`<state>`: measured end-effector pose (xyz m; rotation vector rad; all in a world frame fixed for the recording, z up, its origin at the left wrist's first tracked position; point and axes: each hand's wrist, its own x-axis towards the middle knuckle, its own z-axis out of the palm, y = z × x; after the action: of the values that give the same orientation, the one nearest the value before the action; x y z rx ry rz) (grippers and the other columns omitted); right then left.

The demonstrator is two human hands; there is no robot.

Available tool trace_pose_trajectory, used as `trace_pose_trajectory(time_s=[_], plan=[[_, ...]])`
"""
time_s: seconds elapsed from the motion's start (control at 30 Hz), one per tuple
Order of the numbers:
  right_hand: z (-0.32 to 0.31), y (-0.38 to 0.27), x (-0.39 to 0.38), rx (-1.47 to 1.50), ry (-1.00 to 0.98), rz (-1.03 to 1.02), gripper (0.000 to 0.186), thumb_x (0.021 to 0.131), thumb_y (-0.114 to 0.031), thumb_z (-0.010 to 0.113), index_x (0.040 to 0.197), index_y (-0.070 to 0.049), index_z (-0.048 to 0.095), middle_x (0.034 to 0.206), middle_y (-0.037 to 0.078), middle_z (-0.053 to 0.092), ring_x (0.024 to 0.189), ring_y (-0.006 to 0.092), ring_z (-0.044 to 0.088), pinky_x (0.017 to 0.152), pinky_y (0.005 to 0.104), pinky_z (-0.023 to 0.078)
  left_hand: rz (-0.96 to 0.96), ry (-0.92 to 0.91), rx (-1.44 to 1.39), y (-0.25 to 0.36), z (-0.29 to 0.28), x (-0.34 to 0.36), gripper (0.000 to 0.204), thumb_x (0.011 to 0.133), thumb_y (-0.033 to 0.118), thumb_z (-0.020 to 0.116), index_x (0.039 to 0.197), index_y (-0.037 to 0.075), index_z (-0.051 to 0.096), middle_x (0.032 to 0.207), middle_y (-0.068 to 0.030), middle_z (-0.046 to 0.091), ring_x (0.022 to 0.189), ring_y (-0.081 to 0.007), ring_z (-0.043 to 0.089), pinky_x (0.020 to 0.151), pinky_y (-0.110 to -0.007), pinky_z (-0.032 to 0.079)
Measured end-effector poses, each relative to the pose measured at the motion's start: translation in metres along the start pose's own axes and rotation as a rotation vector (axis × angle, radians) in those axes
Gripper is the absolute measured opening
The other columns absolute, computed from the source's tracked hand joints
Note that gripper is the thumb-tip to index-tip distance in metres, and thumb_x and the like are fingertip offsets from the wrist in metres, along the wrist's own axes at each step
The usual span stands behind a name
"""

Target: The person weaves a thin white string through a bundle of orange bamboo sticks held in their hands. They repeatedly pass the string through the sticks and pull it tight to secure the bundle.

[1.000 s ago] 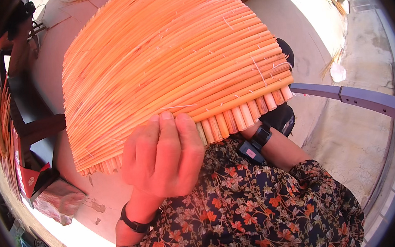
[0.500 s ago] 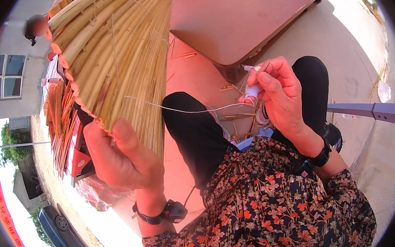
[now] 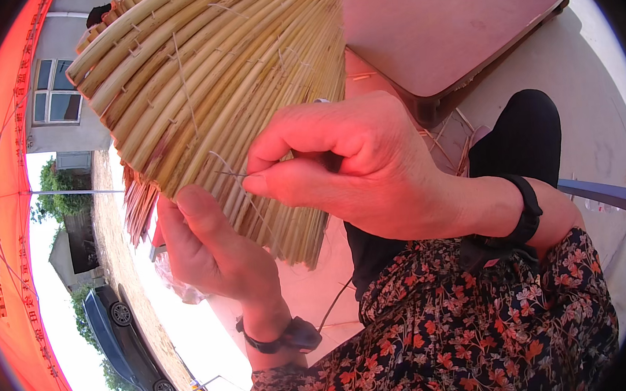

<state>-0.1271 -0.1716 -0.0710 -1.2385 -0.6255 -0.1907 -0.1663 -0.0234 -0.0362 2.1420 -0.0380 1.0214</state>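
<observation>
A fan-shaped panel of pale yellow stalks, stitched across with thread, stands tilted in front of me. My left hand pinches its lower left edge between thumb and fingers. Over the panel's lower part, my right hand is closed, thumb against forefinger, on a thin dark needle. The needle's tip points left, close to the stalks, beside a loose end of white thread. The right hand covers part of the panel, and its curled fingers hide whatever else lies in the palm.
A brown table with a rounded corner stands ahead to the right. Loose stalks lie on the floor below it. A grey metal pole is at the right. Reddish sticks are behind the panel; a red canopy hangs at left.
My right hand has moved left from over my knee to the panel. The white roll it held is now out of sight. The panel appears farther right and its lower end shows.
</observation>
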Motion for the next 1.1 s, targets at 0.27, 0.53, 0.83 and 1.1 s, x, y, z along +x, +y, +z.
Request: trace_pose_trajectory(time_s=[0.27,0.53,0.83,1.1], plan=[[0.014,0.024,0.003,-0.011,0.141,-0.160,0.014,0.087,-0.005,0.067,0.099,-0.002,0.072,0.082,0.016,0.070,0.074,0.0313,0.070,0.064,0.0356,0.054,0.013,-0.031,-0.047,-0.008,-0.003,0.000,0.040,0.109,0.029,0.050,0.115,-0.007,0.064,0.105,-0.0074,0.068,0.096,-0.0091,0.058,0.086,-0.024,0.045],[0.018,0.022,0.005,0.022,0.073,-0.148,0.016,0.088,-0.006,0.066,0.102,-0.002,0.072,0.086,0.017,0.070,0.077,0.0338,0.070,0.066,0.0368,0.055,0.006,-0.034,-0.080,-0.013,-0.012,-0.003,0.038,0.109,0.028,0.051,0.113,-0.007,0.065,0.105,-0.0075,0.068,0.094,-0.0081,0.058,0.084,-0.022,0.046],[0.014,0.014,0.007,-0.062,0.029,-0.170,0.011,0.085,-0.004,0.063,0.094,-0.002,0.070,0.077,0.020,0.064,0.069,0.0363,0.066,0.060,0.0398,0.052,0.015,-0.013,-0.119,-0.012,-0.010,-0.004,0.036,0.108,0.027,0.052,0.108,-0.007,0.064,0.099,-0.0064,0.066,0.091,-0.0076,0.057,0.082,-0.022,0.045],[0.010,0.004,0.008,-0.069,-0.015,-0.092,0.007,0.084,-0.004,0.061,0.085,0.000,0.066,0.068,0.021,0.059,0.061,0.0385,0.061,0.056,0.0418,0.049,0.032,0.001,-0.103,-0.007,-0.006,-0.003,0.037,0.108,0.028,0.052,0.108,-0.007,0.064,0.096,-0.0045,0.064,0.089,-0.0071,0.055,0.080,-0.021,0.044]])
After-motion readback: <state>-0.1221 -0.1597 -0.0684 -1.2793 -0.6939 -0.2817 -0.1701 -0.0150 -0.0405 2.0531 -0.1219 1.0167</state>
